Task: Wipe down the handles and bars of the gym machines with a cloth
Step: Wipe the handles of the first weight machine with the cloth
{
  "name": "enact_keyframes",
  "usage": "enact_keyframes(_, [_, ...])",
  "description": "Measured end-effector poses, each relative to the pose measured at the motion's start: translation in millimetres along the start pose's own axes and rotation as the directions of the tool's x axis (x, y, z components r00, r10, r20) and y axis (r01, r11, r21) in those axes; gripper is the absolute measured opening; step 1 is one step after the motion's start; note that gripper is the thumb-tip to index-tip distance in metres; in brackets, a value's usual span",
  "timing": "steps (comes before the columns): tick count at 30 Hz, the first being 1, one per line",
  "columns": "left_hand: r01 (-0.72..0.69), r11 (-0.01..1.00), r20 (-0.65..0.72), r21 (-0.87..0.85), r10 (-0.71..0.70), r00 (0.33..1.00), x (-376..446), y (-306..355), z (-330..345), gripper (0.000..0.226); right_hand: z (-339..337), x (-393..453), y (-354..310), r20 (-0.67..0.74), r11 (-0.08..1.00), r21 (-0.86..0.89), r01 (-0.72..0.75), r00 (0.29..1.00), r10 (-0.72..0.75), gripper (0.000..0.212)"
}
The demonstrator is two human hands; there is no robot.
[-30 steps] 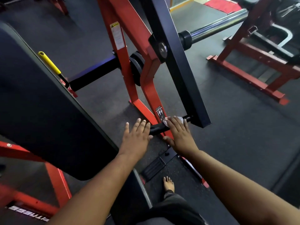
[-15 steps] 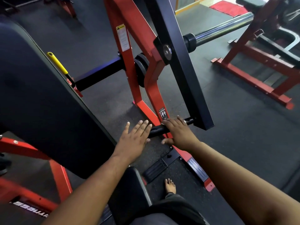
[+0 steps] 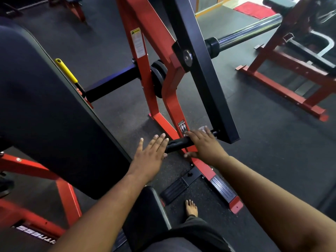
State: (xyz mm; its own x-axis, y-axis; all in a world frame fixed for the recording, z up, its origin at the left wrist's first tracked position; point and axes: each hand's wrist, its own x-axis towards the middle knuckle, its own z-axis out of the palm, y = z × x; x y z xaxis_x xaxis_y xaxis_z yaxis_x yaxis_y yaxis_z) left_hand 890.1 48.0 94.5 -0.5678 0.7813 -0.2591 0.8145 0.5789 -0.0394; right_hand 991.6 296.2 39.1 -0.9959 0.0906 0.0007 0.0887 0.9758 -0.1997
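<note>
A short black handle (image 3: 179, 143) sticks out from the lower end of the machine's black lever arm (image 3: 205, 70). My right hand (image 3: 203, 144) lies over the handle with fingers curled around it, pressing a white cloth (image 3: 203, 128) whose edge peeks out past my fingertips. My left hand (image 3: 151, 153) is flat with straight fingers at the handle's free end, its fingertips touching the grip and holding nothing.
A large black pad (image 3: 41, 110) fills the left. The red frame (image 3: 145, 51) rises ahead, with a yellow-capped lever (image 3: 66, 73) beside the pad and a chrome bar (image 3: 249, 31) at upper right. A red bench frame (image 3: 283, 84) stands right. My bare foot (image 3: 190, 208) rests on the rubber floor.
My right hand slid along the handle toward the lever arm, and the cloth edge shows again past my fingertips. The left hand stayed at the handle's end. My head view shifted slightly.
</note>
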Motion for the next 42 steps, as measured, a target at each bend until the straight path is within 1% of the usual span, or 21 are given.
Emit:
enact_keyframes(2, [0.005, 1.000, 0.008, 0.002, -0.005, 1.000, 0, 1, -1, 0.060, -5, -5, 12, 0.023, 0.996, -0.020, -0.085, 0.996, 0.086, 0.088])
enact_keyframes(4, [0.005, 1.000, 0.010, 0.002, -0.005, 1.000, 0, 2, -3, 0.060, -2, -7, 11, -0.003, 0.990, 0.074, -0.122, 0.992, 0.123, 0.077])
enact_keyframes(6, [0.002, 1.000, 0.015, 0.013, -0.002, 1.000, 0, 2, -5, 0.060, 1, -8, 8, -0.048, 0.977, 0.182, -0.110, 0.991, 0.121, 0.068])
enact_keyframes(9, [-0.009, 0.999, 0.031, 0.046, 0.007, 0.999, 2, 0, -7, 0.060, -7, -16, 19, -0.088, 0.966, 0.245, -0.088, 0.990, 0.112, 0.070])
enact_keyframes(10, [-0.012, 0.999, 0.038, 0.053, 0.010, 0.999, 3, 0, -6, 0.060, -11, -19, 23, -0.104, 0.959, 0.263, -0.107, 0.985, 0.139, 0.068])
enact_keyframes(12, [-0.017, 0.998, 0.043, 0.055, 0.014, 0.999, 4, 1, -6, 0.060, -14, -24, 23, -0.155, 0.923, 0.329, -0.199, 0.953, 0.260, 0.060])
enact_keyframes(14, [-0.020, 0.999, 0.034, 0.044, 0.019, 0.999, 4, 2, -5, 0.061, -11, -25, 1, -0.203, 0.882, 0.403, -0.244, 0.916, 0.346, 0.055])
enact_keyframes(18, [-0.010, 0.999, 0.028, 0.032, 0.009, 1.000, 4, 2, -4, 0.061, 14, -23, -69, -0.233, 0.904, 0.419, -0.080, 0.953, 0.192, 0.065])
enact_keyframes(21, [-0.004, 1.000, 0.037, 0.019, 0.004, 0.999, 4, 1, -5, 0.061, 21, -25, -65, -0.252, 0.931, 0.363, 0.034, 0.966, 0.063, 0.067])
enact_keyframes(23, [-0.006, 1.000, 0.032, 0.019, 0.005, 0.999, 4, 1, -4, 0.061, 22, -29, -39, -0.272, 0.949, 0.314, -0.028, 0.955, 0.118, 0.068])
enact_keyframes(25, [-0.005, 1.000, 0.022, 0.016, 0.005, 1.000, 3, 1, -3, 0.061, 20, -29, -21, -0.270, 0.924, 0.340, -0.172, 0.924, 0.272, 0.067])
enact_keyframes(26, [-0.004, 1.000, 0.016, 0.008, 0.004, 1.000, 3, 1, -2, 0.061, 20, -26, -22, -0.253, 0.907, 0.357, -0.223, 0.912, 0.324, 0.067])
enact_keyframes(28, [0.001, 1.000, 0.000, -0.010, -0.001, 1.000, 2, 1, -1, 0.062, 20, -19, -44, -0.254, 0.895, 0.383, -0.227, 0.906, 0.339, 0.067])
enact_keyframes(29, [0.000, 1.000, -0.010, -0.010, 0.000, 1.000, 2, 1, -1, 0.062, 19, -16, -61, -0.269, 0.897, 0.397, -0.193, 0.910, 0.315, 0.068])
enact_keyframes(31, [-0.009, 1.000, -0.028, 0.001, 0.009, 1.000, 0, -1, -1, 0.062, 20, -16, -90, -0.283, 0.911, 0.409, -0.063, 0.940, 0.192, 0.066])
enact_keyframes(33, [-0.020, 1.000, -0.048, 0.011, 0.021, 0.999, -3, -3, -1, 0.061, 22, -20, -94, -0.282, 0.918, 0.388, 0.080, 0.959, 0.035, 0.066])
enact_keyframes(34, [-0.022, 1.000, -0.053, 0.011, 0.023, 0.998, -5, -4, -1, 0.061, 22, -22, -85, -0.284, 0.923, 0.368, 0.114, 0.959, -0.006, 0.069])
enact_keyframes(36, [-0.021, 1.000, -0.045, 0.000, 0.021, 0.999, -9, -7, -1, 0.061, 23, -27, -59, -0.277, 0.948, 0.313, 0.049, 0.960, 0.042, 0.074])
enact_keyframes(39, [-0.020, 1.000, -0.043, -0.020, 0.019, 0.999, -13, -7, -1, 0.061, 18, -28, -31, -0.244, 0.929, 0.329, -0.167, 0.936, 0.254, 0.067])
enact_keyframes(40, [-0.020, 0.999, -0.049, -0.025, 0.019, 0.999, -14, -6, -1, 0.061, 16, -25, -34, -0.239, 0.919, 0.341, -0.198, 0.927, 0.288, 0.064])
enact_keyframes(42, [-0.017, 0.999, -0.055, -0.037, 0.015, 0.998, -13, -6, 1, 0.061, 12, -17, -56, -0.261, 0.915, 0.365, -0.169, 0.925, 0.275, 0.064])
